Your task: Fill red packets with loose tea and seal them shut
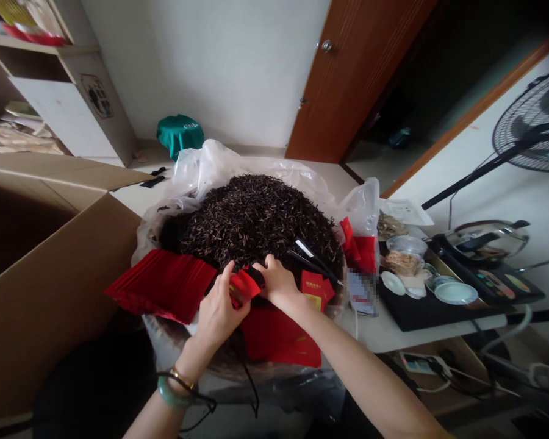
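Observation:
My left hand [222, 303] grips a small red foil pouch [246, 288], its fingers wrapped around the sides. Close against the pouch's mouth, my right hand [277, 283] is closed, with dark tea leaves at its fingertips; the fingers are partly hidden. Beyond both hands rises a large heap of dark tea leaves [260, 213] in a clear plastic bag [219, 161]. A thick row of red pouches [165, 285] lies to the left of my left hand. More flat red pouches [279, 338] lie beneath my right forearm.
Small red packets [313, 289] and black tongs [312, 259] lie at the heap's right. A cardboard box [59, 292] stands at left. On the right table are a phone [362, 292], a tub [402, 255], saucers [456, 293] and a glass-lidded cooker [485, 241]. A fan [535, 122] stands behind.

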Available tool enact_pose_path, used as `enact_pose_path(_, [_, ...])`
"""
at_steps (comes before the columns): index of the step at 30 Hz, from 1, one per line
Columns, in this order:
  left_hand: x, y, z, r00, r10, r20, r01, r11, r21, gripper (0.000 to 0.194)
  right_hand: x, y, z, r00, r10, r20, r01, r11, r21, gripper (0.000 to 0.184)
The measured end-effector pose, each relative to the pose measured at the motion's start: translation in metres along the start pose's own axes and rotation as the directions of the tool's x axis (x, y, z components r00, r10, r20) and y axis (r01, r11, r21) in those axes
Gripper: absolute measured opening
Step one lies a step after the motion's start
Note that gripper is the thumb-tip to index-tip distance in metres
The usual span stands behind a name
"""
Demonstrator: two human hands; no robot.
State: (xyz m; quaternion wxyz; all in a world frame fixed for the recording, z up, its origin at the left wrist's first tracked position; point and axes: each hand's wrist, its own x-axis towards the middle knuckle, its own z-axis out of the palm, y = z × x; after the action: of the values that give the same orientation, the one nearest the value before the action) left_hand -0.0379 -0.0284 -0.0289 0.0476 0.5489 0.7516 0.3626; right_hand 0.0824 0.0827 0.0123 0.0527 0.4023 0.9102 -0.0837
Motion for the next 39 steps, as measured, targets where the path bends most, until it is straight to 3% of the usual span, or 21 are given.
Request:
enact_pose_path(5, [0.002, -0.005, 0.002, 0.996, 0.082, -0.044, -0.083, 0.996, -0.020, 0.090, 0.001, -0.003, -0.002, 0.999, 0.027, 0.034, -0.024, 0.997, -0.079, 0.031])
enact_pose_path(8, [0.003, -0.007, 0.003, 0.995, 0.075, -0.062, -0.078, 0.995, -0.063, 0.093, -0.001, 0.005, -0.001, 1.000, 0.014, -0.013, -0.014, 0.999, -0.050, 0.029])
enact_pose_path(12, [0.004, -0.008, 0.003, 0.997, 0.056, -0.049, -0.059, 0.996, -0.072, 0.094, 0.000, 0.030, -0.006, 0.990, -0.016, -0.140, 0.052, 0.966, 0.254, 0.016])
enact_pose_path(15, [0.006, -0.007, 0.003, 0.998, 0.054, -0.033, -0.056, 0.996, -0.064, 0.096, 0.002, 0.049, -0.012, 0.985, 0.054, -0.166, 0.052, 0.819, 0.572, 0.010])
enact_pose_path(17, [0.007, -0.006, 0.003, 0.998, 0.054, -0.030, -0.055, 0.997, -0.059, 0.096, 0.002, 0.054, -0.014, 0.983, 0.035, -0.179, 0.091, 0.757, 0.647, 0.017])
enact_pose_path(19, [0.007, -0.005, 0.004, 0.998, 0.050, -0.031, -0.052, 0.997, -0.053, 0.095, 0.002, 0.048, -0.010, 0.976, -0.069, -0.205, 0.174, 0.811, 0.559, 0.034])
enact_pose_path(21, [0.007, -0.005, 0.004, 0.998, 0.047, -0.037, -0.049, 0.998, -0.047, 0.094, 0.003, 0.037, -0.002, 0.973, -0.155, -0.173, 0.210, 0.907, 0.364, 0.041])
enact_pose_path(24, [0.006, -0.005, 0.005, 0.998, 0.048, -0.042, -0.050, 0.998, -0.046, 0.093, 0.005, 0.018, 0.011, 0.989, -0.103, -0.106, 0.117, 0.984, 0.137, 0.023])
enact_pose_path(27, [0.006, -0.006, 0.005, 0.998, 0.052, -0.035, -0.054, 0.997, -0.052, 0.092, 0.008, 0.013, 0.017, 0.993, -0.024, -0.111, 0.035, 0.995, 0.097, 0.022])
enact_pose_path(31, [0.006, -0.005, 0.004, 0.999, 0.040, -0.026, -0.041, 0.998, -0.039, 0.093, 0.009, 0.028, 0.004, 0.987, -0.037, -0.157, 0.064, 0.983, 0.174, 0.022])
enact_pose_path(33, [0.008, -0.003, 0.003, 0.999, 0.026, -0.028, -0.026, 0.999, -0.026, 0.093, 0.008, 0.039, -0.009, 0.973, 0.006, -0.230, 0.077, 0.933, 0.351, 0.017])
enact_pose_path(35, [0.010, 0.000, 0.002, 1.000, 0.008, -0.027, -0.008, 1.000, -0.009, 0.093, 0.007, 0.045, -0.025, 0.962, 0.096, -0.256, 0.086, 0.783, 0.616, 0.015])
enact_pose_path(37, [0.013, 0.003, 0.002, 1.000, -0.007, -0.022, 0.008, 1.000, 0.006, 0.092, 0.004, 0.046, -0.041, 0.974, 0.120, -0.190, 0.087, 0.579, 0.810, 0.020])
enact_pose_path(39, [0.016, 0.005, 0.002, 1.000, -0.013, -0.018, 0.013, 1.000, 0.012, 0.093, 0.002, 0.041, -0.055, 0.992, 0.052, -0.111, 0.075, 0.458, 0.886, 0.025])
